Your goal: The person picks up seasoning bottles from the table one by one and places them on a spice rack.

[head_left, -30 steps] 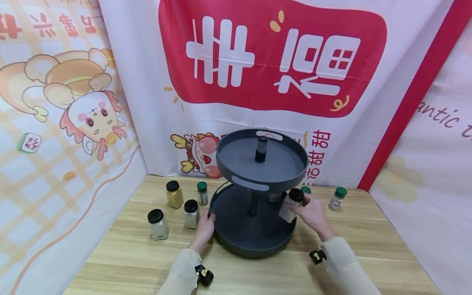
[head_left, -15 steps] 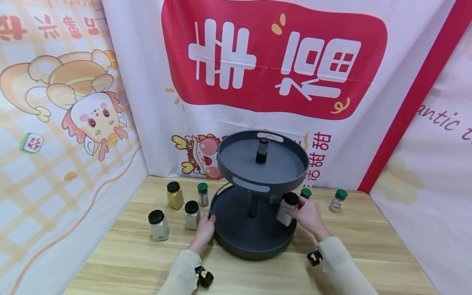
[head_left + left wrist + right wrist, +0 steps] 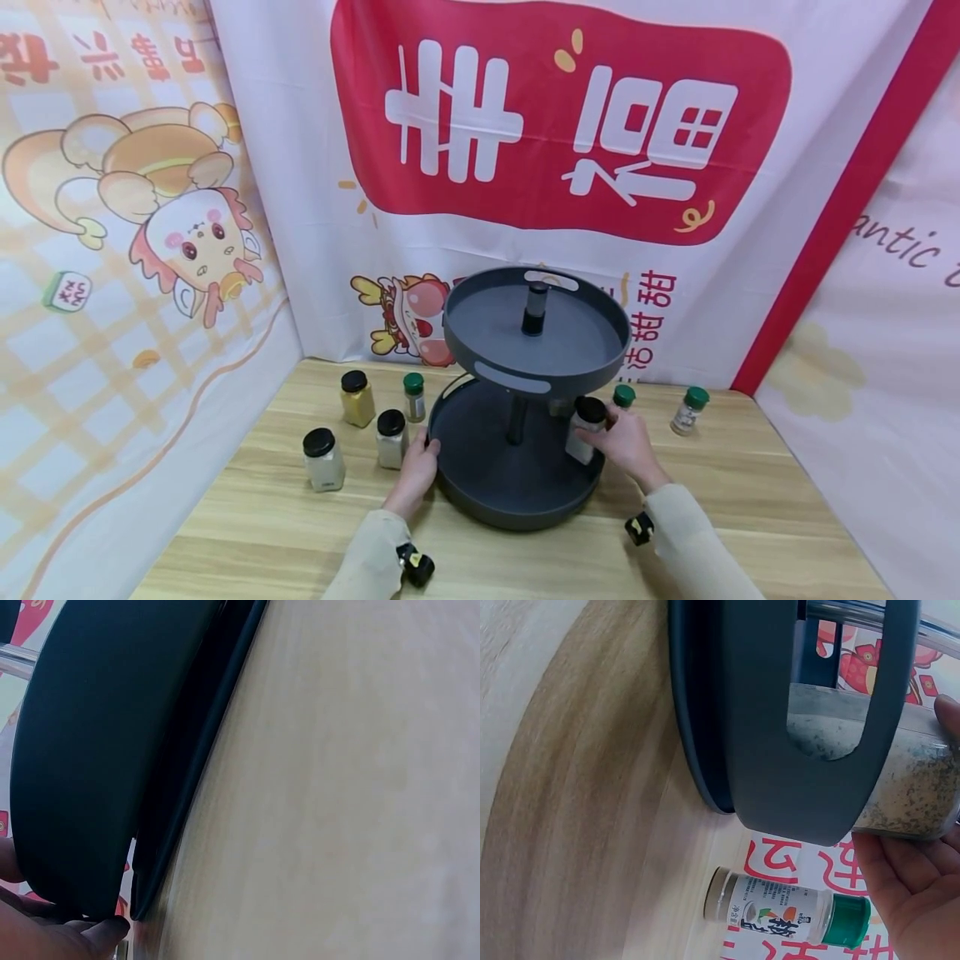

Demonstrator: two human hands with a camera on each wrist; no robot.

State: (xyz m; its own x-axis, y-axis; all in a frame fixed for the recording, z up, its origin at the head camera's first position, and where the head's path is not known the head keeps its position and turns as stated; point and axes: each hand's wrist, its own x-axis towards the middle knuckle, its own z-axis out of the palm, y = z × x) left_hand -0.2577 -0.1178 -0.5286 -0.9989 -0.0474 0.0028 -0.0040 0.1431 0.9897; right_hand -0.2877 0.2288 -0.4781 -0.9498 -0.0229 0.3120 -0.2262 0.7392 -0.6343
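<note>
A dark grey two-tier round tray (image 3: pixel 517 518) stands on the wooden table. My left hand (image 3: pixel 415 473) holds the lower tier's left rim; in the left wrist view its thumb and fingers (image 3: pixel 105 934) lie on either side of the wall. My right hand (image 3: pixel 628 440) grips a clear, black-lidded seasoning jar (image 3: pixel 579 443) inside the lower tier, at the right. In the right wrist view, pale contents with dark flecks show in the jar (image 3: pixel 915 784), partly behind the tray wall. Whether its base touches the tray floor is hidden.
Left of the tray stand a yellow-filled jar (image 3: pixel 357 404), two pale-filled jars (image 3: pixel 324 467) and a green-capped shaker (image 3: pixel 415 402). Two green-capped shakers (image 3: pixel 687 415) stand on the right, one beside my right hand. The upper tier (image 3: pixel 570 329) overhangs the lower; another container (image 3: pixel 558 407) shows behind.
My right hand has brought the seasoning jar left and down over the rim into the lower tier, moving little in the last half second. The left hand keeps its place on the tray.
</note>
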